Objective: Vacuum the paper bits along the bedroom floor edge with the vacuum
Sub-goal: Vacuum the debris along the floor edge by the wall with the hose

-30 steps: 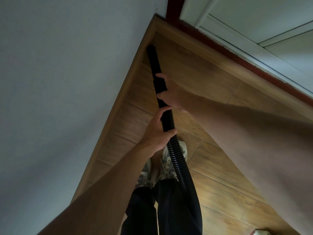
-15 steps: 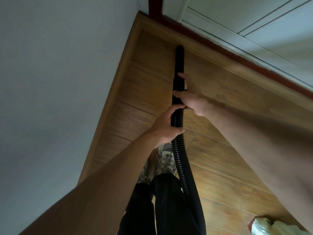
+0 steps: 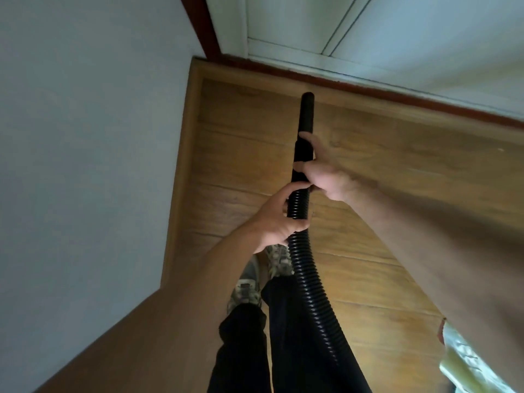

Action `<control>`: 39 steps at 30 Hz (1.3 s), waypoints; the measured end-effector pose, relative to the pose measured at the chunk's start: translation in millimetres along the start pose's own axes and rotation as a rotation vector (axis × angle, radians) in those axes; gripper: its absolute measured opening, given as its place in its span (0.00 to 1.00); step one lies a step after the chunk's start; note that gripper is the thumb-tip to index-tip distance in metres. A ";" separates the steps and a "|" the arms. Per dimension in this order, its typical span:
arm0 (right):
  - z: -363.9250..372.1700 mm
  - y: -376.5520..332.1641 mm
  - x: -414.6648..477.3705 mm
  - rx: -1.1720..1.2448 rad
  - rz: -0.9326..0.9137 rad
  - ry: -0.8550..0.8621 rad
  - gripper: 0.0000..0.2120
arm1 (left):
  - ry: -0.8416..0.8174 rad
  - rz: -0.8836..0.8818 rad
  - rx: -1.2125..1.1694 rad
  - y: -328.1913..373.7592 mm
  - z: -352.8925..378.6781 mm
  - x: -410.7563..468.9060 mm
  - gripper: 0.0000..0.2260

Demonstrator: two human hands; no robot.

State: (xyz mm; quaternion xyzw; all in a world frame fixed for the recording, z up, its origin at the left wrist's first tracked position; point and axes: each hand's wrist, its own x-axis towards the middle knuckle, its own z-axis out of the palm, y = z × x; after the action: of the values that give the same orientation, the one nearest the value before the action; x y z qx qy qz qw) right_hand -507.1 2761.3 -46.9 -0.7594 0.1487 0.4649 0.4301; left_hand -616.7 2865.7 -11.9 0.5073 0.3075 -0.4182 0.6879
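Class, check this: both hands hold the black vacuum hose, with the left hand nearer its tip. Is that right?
No. The right hand is nearer the tip; the left hand grips the hose behind it. Both do hold it, as the head view shows.

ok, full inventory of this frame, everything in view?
nozzle tube: 1, black, tip near the far skirting
ribbed hose: 1, black, trails from tube past the legs
floor: wood planks, brown, centre
skirting: tan wood, along wall bases
wall: pale grey, left
door panel: white, dark red frame, top
crumpled item: 1, white-green, lower right, unclear what
paper bits: none discernible
shoes: 2, grey-white, beside hose
trousers: black, bottom centre
left hand: grips ribbed hose
right hand: grips nozzle tube
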 end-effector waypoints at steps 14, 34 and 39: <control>-95.3 19.3 -140.1 0.323 -0.034 0.207 0.30 | -0.198 0.141 0.499 51.1 90.9 -76.7 0.33; -368.5 55.2 -425.8 0.387 -0.391 0.669 0.31 | -0.486 0.570 1.085 147.8 422.6 -161.4 0.28; -419.5 107.8 -525.8 0.369 -0.383 0.880 0.31 | -0.626 0.694 1.236 133.6 532.0 -192.6 0.26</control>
State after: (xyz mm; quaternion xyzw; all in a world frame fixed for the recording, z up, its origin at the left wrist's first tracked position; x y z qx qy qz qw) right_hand -607.2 2274.5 419.0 -0.8084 0.2533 -0.0196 0.5310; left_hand -587.6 2426.4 367.8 0.7246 -0.3669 -0.3980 0.4265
